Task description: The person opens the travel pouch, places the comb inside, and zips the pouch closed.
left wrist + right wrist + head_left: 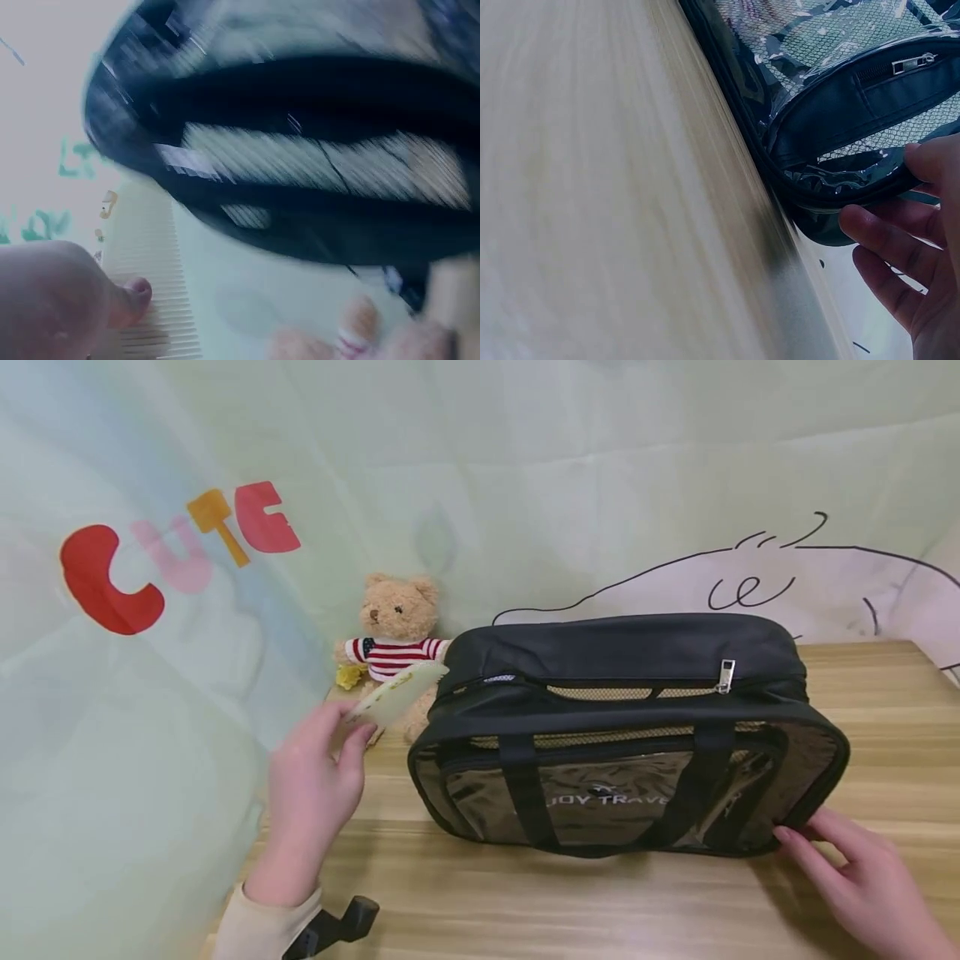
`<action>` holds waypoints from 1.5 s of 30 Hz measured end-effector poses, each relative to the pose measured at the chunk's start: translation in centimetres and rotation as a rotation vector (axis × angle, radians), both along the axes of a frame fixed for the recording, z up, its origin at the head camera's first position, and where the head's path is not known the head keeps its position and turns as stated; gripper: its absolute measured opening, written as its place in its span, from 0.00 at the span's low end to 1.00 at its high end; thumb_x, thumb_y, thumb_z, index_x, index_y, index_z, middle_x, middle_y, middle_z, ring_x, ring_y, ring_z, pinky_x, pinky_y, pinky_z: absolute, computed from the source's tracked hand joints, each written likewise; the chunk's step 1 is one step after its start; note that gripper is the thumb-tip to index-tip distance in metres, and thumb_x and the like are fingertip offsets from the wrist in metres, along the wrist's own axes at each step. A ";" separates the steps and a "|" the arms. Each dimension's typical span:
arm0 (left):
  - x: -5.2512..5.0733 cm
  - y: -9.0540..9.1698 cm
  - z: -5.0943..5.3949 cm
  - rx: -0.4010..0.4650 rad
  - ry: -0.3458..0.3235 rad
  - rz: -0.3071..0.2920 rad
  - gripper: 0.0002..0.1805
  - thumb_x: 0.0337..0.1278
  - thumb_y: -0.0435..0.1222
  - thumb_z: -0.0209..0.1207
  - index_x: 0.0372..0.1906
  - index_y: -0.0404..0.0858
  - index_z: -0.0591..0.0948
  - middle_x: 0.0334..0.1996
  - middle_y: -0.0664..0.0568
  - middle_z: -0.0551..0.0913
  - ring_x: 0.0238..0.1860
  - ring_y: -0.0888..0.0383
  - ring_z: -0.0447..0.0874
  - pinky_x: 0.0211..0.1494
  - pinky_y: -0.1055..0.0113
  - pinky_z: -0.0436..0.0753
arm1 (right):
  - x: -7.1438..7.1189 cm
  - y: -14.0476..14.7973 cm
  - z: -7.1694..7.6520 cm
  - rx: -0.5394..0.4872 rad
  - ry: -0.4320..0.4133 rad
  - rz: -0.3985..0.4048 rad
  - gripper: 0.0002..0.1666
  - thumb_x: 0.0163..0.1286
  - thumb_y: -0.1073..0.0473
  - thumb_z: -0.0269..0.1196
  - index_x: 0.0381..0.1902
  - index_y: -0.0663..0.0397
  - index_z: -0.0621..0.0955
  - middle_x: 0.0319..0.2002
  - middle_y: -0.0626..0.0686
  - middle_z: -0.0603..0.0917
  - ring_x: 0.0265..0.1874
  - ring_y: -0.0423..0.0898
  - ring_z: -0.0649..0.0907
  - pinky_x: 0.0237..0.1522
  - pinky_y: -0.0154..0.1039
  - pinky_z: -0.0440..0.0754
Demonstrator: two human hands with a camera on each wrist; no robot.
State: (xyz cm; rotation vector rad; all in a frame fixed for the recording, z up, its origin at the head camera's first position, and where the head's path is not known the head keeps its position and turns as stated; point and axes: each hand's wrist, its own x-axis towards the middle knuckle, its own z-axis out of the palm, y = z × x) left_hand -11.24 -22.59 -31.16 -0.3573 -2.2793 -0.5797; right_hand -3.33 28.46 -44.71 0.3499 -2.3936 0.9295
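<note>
My left hand (318, 768) pinches a pale cream comb (397, 693) between thumb and fingers, left of the bag. In the left wrist view the comb's (150, 262) fine teeth show, along with small printed patterns on its spine. A black travel bag (622, 652) with clear panels, two handles and white lettering stands on the table. Its top zipper is partly undone, with the metal pull (725, 677) toward the right. At the bag's lower right corner my right hand (862, 868) pinches the edge, thumb in front and fingers behind, as the right wrist view shows.
A teddy bear (397, 618) in a striped top sits behind the comb, beside a small yellow thing (349, 676). The wood-grain table (480, 910) runs up to a pale printed curtain (525, 468) at the back and left.
</note>
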 end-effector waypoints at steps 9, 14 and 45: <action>0.2 5.0 5.3 -0.066 0.052 -0.256 0.09 0.58 0.28 0.71 0.42 0.39 0.86 0.37 0.52 0.88 0.39 0.55 0.85 0.43 0.59 0.80 | 0.1 0.0 0.1 -0.008 -0.009 -0.006 0.23 0.59 0.78 0.70 0.35 0.41 0.84 0.29 0.34 0.84 0.33 0.18 0.77 0.32 0.17 0.73; 0.0 7.0 7.2 -0.141 0.002 -0.335 0.11 0.57 0.31 0.73 0.45 0.41 0.88 0.38 0.54 0.88 0.37 0.57 0.84 0.40 0.59 0.82 | 0.0 0.0 0.2 0.005 0.007 0.005 0.25 0.56 0.79 0.71 0.35 0.40 0.84 0.29 0.35 0.84 0.32 0.19 0.77 0.33 0.19 0.73; -2.2 16.3 11.4 -0.592 -0.394 -0.483 0.08 0.73 0.45 0.59 0.49 0.53 0.86 0.41 0.66 0.83 0.38 0.65 0.83 0.41 0.61 0.83 | 0.0 -0.2 0.3 -0.016 0.023 0.035 0.27 0.52 0.80 0.72 0.37 0.40 0.84 0.31 0.35 0.84 0.33 0.23 0.78 0.37 0.20 0.74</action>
